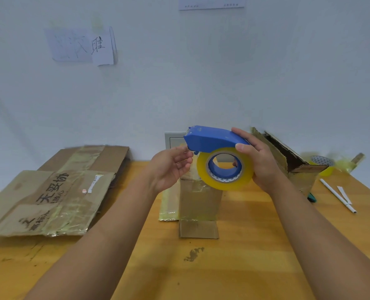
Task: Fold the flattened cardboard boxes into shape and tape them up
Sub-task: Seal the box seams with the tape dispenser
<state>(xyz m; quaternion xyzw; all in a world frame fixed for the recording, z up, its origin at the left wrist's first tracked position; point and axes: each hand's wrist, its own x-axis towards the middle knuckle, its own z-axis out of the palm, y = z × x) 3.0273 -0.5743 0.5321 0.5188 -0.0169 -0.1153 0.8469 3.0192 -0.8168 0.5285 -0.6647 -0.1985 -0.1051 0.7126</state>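
Head view shows taping being prepared: right hand (259, 161) grips the blue plastic tape dispenser (212, 138) with its yellow roll, left hand (171, 167) fingertips pinch at its mouth, likely needing the tape end freed next.

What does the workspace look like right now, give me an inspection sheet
Surface: wooden table, dark stain near the middle.
Job's things: flattened cardboard boxes stacked at left; small taped cardboard piece in the centre; open cardboard box at right; blue tape dispenser with yellowish tape roll.
Clutter: white pen at right edge.
Grippers: right hand grips the dispenser; left hand pinches at its front end.
Cables: nothing seen.
Surroundings: white wall, paper notes stuck on it, wall socket.
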